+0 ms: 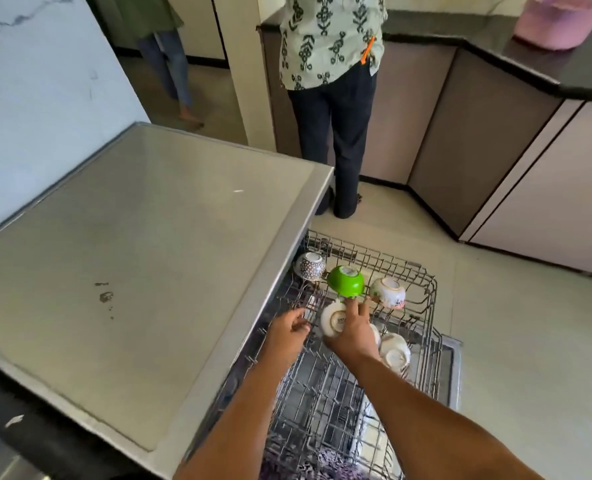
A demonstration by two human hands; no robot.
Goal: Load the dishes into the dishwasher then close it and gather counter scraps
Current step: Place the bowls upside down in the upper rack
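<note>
Head view, largest first: steel counter [142, 244] filling the left half, its right edge overhanging the pulled-out wire dishwasher rack [422, 308]. Beyond the counter's far corner, a standing person in a patterned shirt [329, 39] and dark trousers, facing dark-topped cabinets [495, 133]; on that dark top, at the far right, a pink tub [557, 22]. Further left, in the background, a second person's legs [170, 67]. In the rack, cups set upside down: along its far edge a patterned cup [310, 266] nearest the counter, then a green cup [345, 280], then a floral cup [388, 292] toward the right rim; near the right rim, closer in, another white cup [395, 351]. Mid-rack, a white cup [334, 320], base up, held in the right hand [351, 332], thumb and fingers wrapped round it, fingertips reaching almost to the green cup. Just beside it, toward the counter edge, the left hand [289, 329], fingers loosely curled over the rack wires, holding nothing that can be made out.
</note>
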